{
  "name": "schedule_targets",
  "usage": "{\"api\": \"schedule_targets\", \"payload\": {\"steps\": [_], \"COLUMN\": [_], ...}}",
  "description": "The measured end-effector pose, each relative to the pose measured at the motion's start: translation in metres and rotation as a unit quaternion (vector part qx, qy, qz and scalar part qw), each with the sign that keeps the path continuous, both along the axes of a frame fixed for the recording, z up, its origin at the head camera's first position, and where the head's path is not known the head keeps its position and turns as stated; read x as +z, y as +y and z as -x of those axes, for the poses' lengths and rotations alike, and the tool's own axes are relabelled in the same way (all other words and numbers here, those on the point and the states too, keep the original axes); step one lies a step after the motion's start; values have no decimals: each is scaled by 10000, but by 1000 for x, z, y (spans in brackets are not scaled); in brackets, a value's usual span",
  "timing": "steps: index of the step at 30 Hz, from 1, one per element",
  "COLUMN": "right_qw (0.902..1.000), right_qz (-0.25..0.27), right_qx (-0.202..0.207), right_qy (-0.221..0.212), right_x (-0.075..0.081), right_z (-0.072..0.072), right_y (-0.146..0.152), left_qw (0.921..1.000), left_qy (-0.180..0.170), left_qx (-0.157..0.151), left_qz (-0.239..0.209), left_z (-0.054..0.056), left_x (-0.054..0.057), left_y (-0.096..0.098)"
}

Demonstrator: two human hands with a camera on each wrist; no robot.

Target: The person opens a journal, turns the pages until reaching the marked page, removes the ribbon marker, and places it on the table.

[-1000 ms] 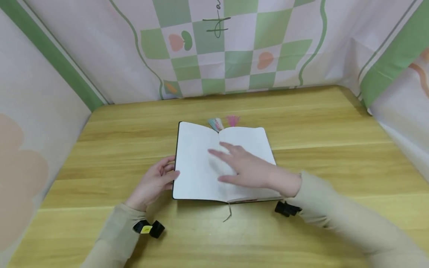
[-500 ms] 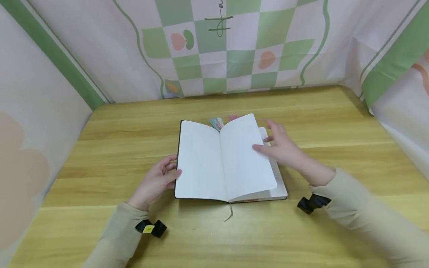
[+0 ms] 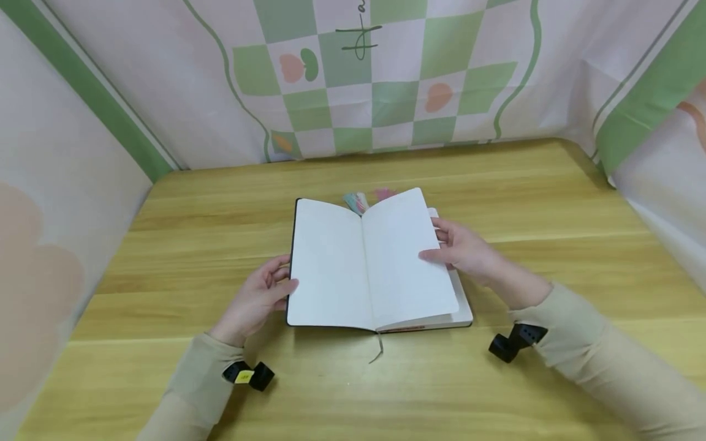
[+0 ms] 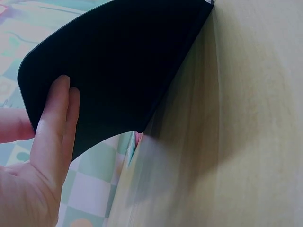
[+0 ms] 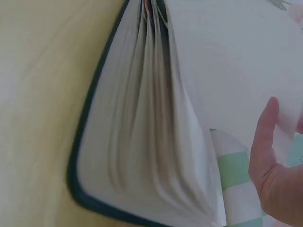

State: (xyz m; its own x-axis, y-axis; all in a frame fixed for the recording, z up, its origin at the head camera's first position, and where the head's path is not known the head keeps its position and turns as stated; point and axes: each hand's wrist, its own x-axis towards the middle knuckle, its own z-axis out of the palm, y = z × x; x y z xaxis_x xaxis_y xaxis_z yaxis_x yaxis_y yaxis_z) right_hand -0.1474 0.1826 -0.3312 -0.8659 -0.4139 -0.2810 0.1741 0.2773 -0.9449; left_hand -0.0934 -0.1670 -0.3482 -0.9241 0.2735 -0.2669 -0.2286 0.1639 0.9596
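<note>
In the middle of the wooden table (image 3: pixel 165 245), the head view shows an open notebook (image 3: pixel 328 269); the left hand (image 3: pixel 256 300) grips its left edge, the right hand (image 3: pixel 463 251) pinches a raised leaf (image 3: pixel 402 257), thumb on top. A light pinch should avoid creasing. The left wrist view shows the dark cover (image 4: pixel 113 66) tilted above wood grain; the right wrist view, fanned pages (image 5: pixel 151 132) before checked cloth (image 5: pixel 234 168).

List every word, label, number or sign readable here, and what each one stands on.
"Ha": sideways script on the checkered cloth, at the picture's top edge.
Yellow label on the left-arm black device: too small to read.
Open notebook: nothing legible.
</note>
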Motion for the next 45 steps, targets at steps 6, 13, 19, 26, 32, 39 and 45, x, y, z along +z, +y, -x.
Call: {"api": "schedule_targets", "payload": {"steps": [6,13,19,26,32,39,45], "right_qw": [9980,9853,9798,9446,9022,8679,8518], "right_qz": [626,1653,1264,-1200,-2422,-3173,-3541], "right_qx": [-41,298,1363,2219,2748,3053,3067], "right_qy": [118,309,736,2100,2276,2299,2346], "right_x": [11,21,21,9,4,1,-3], "right_z": [-5,-10,-14,-27,-36,-39,-39], "right_y": [-7,-24,-40,-68,-85,-97,-104], "left_qw": [9999,9999,9999,10000,9994,9987,9974], "left_qy": [-7,-23,-6,-24,-14,-101,-329], "left_qx": [34,47,40,17,-95,-92,-64], "left_qz": [95,119,94,-50,-341,-495,-630], "left_z": [0,0,1,2,3,3,2], "left_x": [-1,-3,-3,-6,-10,-12,-12], "left_y": [0,-1,-1,-2,-5,-8,-10]}}
